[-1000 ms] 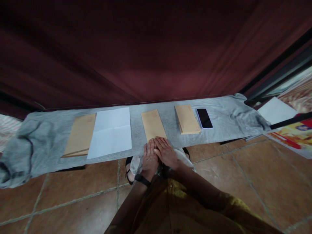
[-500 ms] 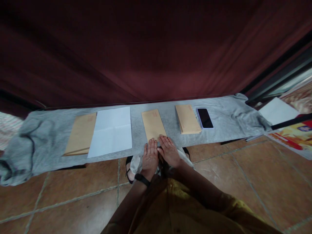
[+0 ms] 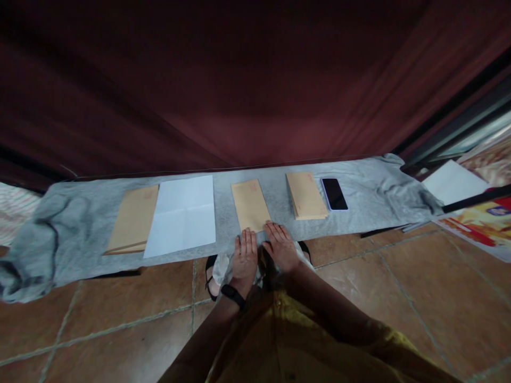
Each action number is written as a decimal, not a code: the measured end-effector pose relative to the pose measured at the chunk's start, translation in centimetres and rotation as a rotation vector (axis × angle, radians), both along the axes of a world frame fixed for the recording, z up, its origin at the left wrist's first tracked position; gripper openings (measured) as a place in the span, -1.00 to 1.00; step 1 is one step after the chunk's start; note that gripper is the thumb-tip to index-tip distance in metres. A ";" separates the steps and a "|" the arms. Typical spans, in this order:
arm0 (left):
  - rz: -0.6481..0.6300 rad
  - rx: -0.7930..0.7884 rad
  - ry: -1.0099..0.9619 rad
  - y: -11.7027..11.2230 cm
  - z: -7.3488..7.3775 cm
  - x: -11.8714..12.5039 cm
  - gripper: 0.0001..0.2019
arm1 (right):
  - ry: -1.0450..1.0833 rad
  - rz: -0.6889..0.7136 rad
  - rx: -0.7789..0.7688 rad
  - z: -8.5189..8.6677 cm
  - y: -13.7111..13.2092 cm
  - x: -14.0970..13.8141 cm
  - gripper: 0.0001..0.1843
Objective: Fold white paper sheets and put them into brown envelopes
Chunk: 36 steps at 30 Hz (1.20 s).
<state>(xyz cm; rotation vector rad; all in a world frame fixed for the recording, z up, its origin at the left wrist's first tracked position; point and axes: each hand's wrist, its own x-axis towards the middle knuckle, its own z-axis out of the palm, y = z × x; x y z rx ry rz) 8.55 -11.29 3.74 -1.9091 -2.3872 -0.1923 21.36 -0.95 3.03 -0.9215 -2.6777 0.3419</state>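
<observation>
A brown envelope (image 3: 250, 204) lies flat in front of me on the grey cloth (image 3: 223, 213). At its near end rests my left hand (image 3: 245, 255), palm down, fingers stretched out, with a dark band on the wrist. My right hand (image 3: 281, 246) lies flat too, its fingertips at the envelope's near right corner. Neither hand grips anything. To the left are sheets of white paper (image 3: 181, 215), beside more brown envelopes (image 3: 133, 218). A stack of brown envelopes (image 3: 306, 196) sits to the right.
Right of the stack lies a phone (image 3: 335, 194) with a dark screen. A dark red curtain (image 3: 247, 106) hangs behind the cloth-covered surface. At far right are a white sheet (image 3: 455, 182) and a colourful printed box (image 3: 485, 223). Tiled floor (image 3: 359, 276) shows below.
My right hand has slid slightly right, apart from the left hand, uncovering more of the envelope's near end. The envelopes, paper and phone stay in place.
</observation>
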 end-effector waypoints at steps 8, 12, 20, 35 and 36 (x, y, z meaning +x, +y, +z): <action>-0.008 -0.015 0.016 0.1 0.0 0.1 -0.42 | 0.003 -0.033 0.007 -0.1 0.4 0.6 -0.40; 0.000 -0.025 -0.006 0.0 0.5 0.0 -0.40 | 0.014 -0.052 0.020 -0.1 0.7 0.8 -0.41; 0.045 0.030 -0.075 -1.0 1.3 -1.4 -0.39 | 0.059 -0.093 -0.008 0.3 1.0 0.7 -0.48; 0.102 0.070 -0.098 0.4 2.4 -2.3 -0.57 | 0.552 -0.565 -0.694 1.9 4.2 -4.2 -0.84; 0.102 0.069 -0.100 0.4 2.4 -2.3 -0.57 | 0.622 -0.563 -0.785 1.8 4.3 -4.2 -0.83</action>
